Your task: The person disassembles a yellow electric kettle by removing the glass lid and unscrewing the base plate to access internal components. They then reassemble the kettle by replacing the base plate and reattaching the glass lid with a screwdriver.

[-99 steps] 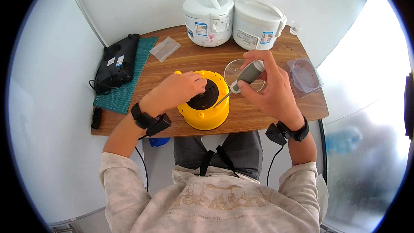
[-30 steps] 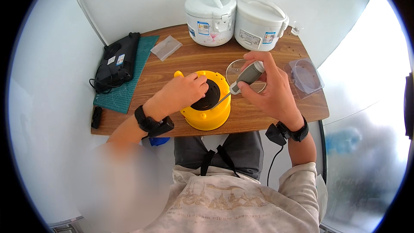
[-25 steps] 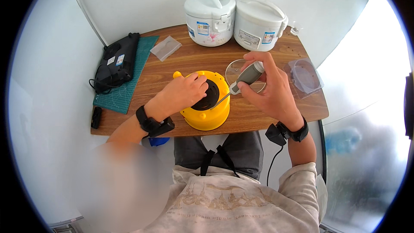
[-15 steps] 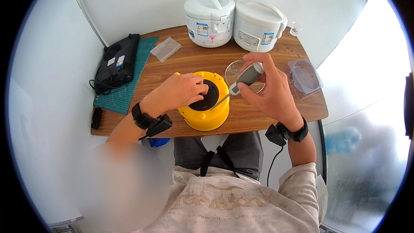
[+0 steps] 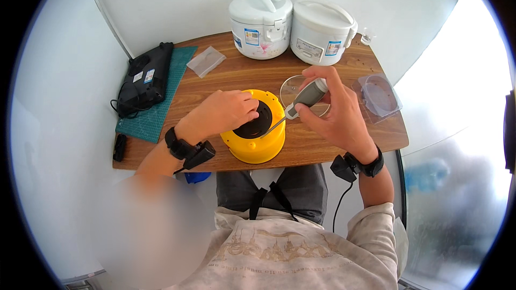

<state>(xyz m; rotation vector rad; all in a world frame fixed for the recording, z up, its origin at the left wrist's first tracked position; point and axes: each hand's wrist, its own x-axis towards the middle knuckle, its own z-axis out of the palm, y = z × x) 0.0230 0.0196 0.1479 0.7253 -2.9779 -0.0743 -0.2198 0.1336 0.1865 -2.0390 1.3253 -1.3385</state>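
"How is your right hand [image 5: 344,114] set?"

"I have it closed in a pinch, thumb [image 5: 314,117] below, index finger [image 5: 327,71] arched above. The right forearm [image 5: 377,188] drops down and rightward from that grip."

"And the left hand [image 5: 219,114]?"

"Left of the grip, palm down, fingers bent, pointing toward it. I see the left forearm [image 5: 155,162] slanting away lower left into a blur."

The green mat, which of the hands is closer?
Left. The left hand is right of the green mat, over the yellow housing; the right hand, holding the screwdriver, is farther right.
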